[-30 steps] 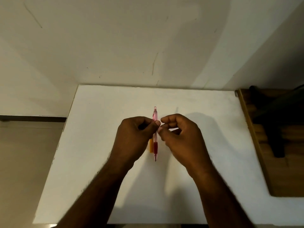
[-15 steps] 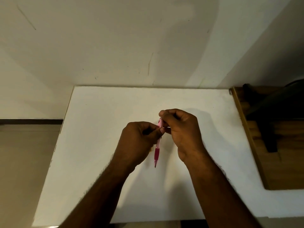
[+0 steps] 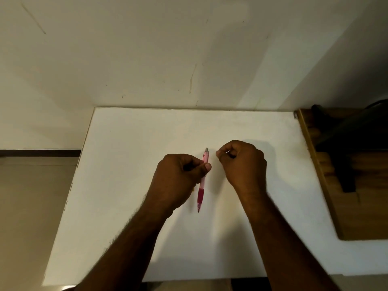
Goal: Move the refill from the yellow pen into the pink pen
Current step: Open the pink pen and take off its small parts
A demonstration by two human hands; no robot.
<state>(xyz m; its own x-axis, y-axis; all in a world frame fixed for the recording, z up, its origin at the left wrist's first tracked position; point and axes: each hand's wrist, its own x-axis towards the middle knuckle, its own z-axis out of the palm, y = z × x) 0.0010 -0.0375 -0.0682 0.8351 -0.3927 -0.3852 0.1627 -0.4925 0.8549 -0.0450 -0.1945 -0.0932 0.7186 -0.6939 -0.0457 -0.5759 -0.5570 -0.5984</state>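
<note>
A: Since the left hand [image 3: 178, 177] has the pink pen [image 3: 202, 181] pinched mid-barrel between thumb and fingers, start there. Grip is closed round it, firm by the look.

B: Axis?

A: Long axis runs near to far, nearly straight away from the person, slight lean. Clicker end points at the wall, tip points back at the body. Darker rubber section and tip stick out below the grip, clear barrel and clicker above it.

B: Right hand [image 3: 241, 162]?

A: Curled, just beside the pen's far end, to its right, not touching. Thumb and forefinger look pinched together; maybe a thin pale sliver there, can't tell if it's holding anything.

B: So which is nearer the clicker?

A: Right hand, easily. My guess is any next touch on that end comes from there.

B: Yellow pen? Refill?

A: Neither can be made out. Tiny yellowish speck at the left hand's lower edge, too small to call. Could be hidden in the left palm. Pen sits over the white worktop [image 3: 126, 185]; whether its tip rests on it is unclear.
</note>
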